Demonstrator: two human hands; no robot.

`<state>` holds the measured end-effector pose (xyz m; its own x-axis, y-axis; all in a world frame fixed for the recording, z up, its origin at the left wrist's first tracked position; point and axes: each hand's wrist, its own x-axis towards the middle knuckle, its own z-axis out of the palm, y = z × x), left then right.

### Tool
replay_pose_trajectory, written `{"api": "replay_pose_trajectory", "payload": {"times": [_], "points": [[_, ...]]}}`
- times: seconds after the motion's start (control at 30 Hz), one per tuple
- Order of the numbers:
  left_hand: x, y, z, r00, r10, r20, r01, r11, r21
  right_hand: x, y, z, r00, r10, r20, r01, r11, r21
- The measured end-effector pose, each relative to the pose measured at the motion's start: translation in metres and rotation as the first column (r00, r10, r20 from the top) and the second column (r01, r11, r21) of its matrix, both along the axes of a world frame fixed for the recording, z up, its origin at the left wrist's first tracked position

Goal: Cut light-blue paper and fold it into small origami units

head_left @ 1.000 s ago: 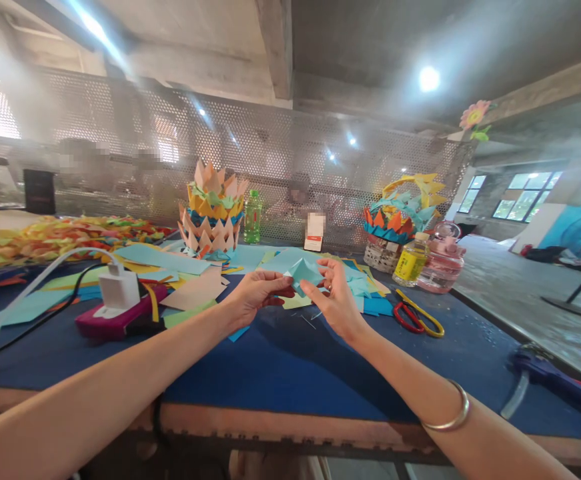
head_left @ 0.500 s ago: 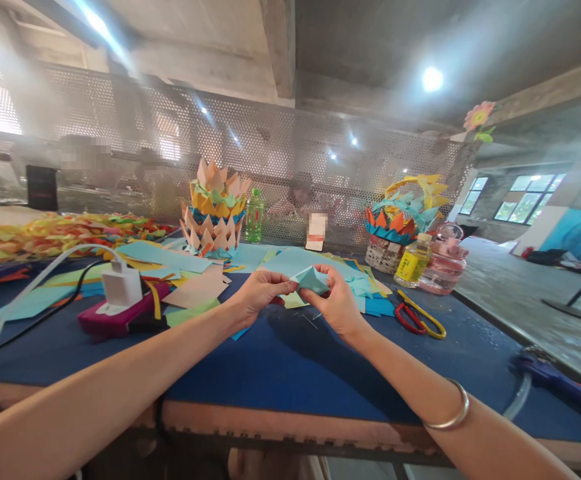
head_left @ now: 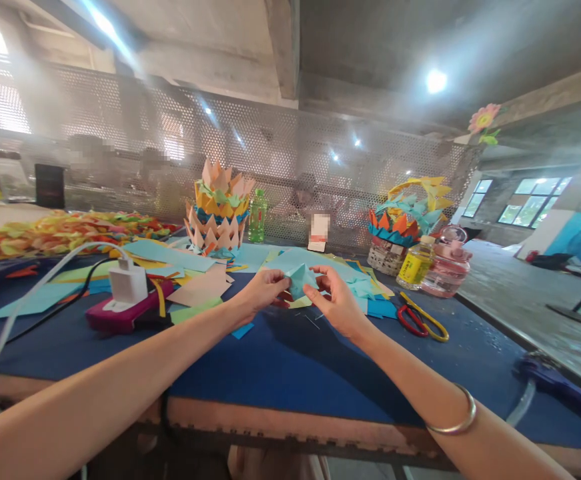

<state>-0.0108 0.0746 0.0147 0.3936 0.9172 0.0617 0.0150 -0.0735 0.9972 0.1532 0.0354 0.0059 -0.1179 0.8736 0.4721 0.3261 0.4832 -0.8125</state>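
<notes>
A light-blue folded piece of paper [head_left: 300, 281] is held up between my two hands, above the blue table mat. My left hand [head_left: 269, 291] pinches its left edge with thumb and fingers. On the right side, my right hand [head_left: 334, 295] has its thumb against the paper's face and its fingers curled behind the edge. Several similar light-blue folded pieces [head_left: 361, 285] lie just behind my right hand. Flat light-blue sheets [head_left: 255, 257] and a pinkish sheet [head_left: 203, 283] spread out behind and left of my left hand.
Scissors [head_left: 423, 320] with red and yellow handles lie at right. Behind them stand a yellow-labelled bottle [head_left: 415, 265], a pink jug [head_left: 447, 270] and a paper-petal basket [head_left: 387, 253]. Left are a tiered paper basket [head_left: 217, 213], a magenta power strip [head_left: 113, 317] with a charger, and folded scraps [head_left: 70, 233].
The folded paper has turned so that more of its face shows, and my hands have moved slightly apart at its sides. The whole view has shifted a little.
</notes>
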Motion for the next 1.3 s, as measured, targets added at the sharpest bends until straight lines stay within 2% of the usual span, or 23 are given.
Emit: {"api": "replay_pose_trajectory", "payload": {"times": [0.1, 0.23, 0.4, 0.53, 0.67, 0.77, 1.03, 1.17, 1.3], "points": [[0.002, -0.004, 0.004, 1.000, -0.009, 0.000, 0.009, 0.998, -0.069, 0.003, 0.003, -0.003, 1.000, -0.012, 0.025, 0.011, 0.998, 0.068], [0.002, -0.010, 0.008, 0.993, -0.063, 0.097, 0.076, 0.988, -0.134, 0.003, 0.007, -0.006, 0.999, -0.041, 0.002, 0.040, 0.998, 0.043], [-0.002, -0.004, 0.002, 0.983, -0.114, 0.140, 0.139, 0.974, -0.177, 0.001, 0.007, -0.005, 0.995, -0.099, -0.014, 0.099, 0.994, 0.040], [-0.004, 0.000, -0.001, 0.992, -0.082, 0.093, 0.092, 0.990, -0.107, 0.002, 0.001, 0.000, 0.988, -0.148, 0.039, 0.140, 0.975, 0.170], [-0.002, -0.004, 0.002, 0.999, -0.033, -0.012, 0.033, 0.999, -0.018, 0.004, -0.003, 0.005, 0.978, -0.168, 0.122, 0.123, 0.942, 0.312], [0.000, -0.007, 0.006, 0.996, -0.007, -0.090, 0.014, 0.997, 0.076, 0.005, -0.002, 0.004, 0.956, -0.207, 0.206, 0.122, 0.924, 0.362], [0.000, -0.008, 0.007, 0.992, -0.028, -0.121, 0.042, 0.993, 0.109, 0.009, 0.004, -0.001, 0.920, -0.231, 0.318, 0.113, 0.930, 0.349], [0.000, -0.008, 0.006, 0.992, -0.052, -0.115, 0.068, 0.988, 0.135, 0.009, 0.003, -0.001, 0.917, -0.234, 0.324, 0.120, 0.935, 0.335], [-0.001, -0.007, 0.005, 0.993, -0.102, -0.067, 0.108, 0.989, 0.104, 0.007, 0.002, 0.001, 0.921, -0.223, 0.320, 0.119, 0.941, 0.316]]}}
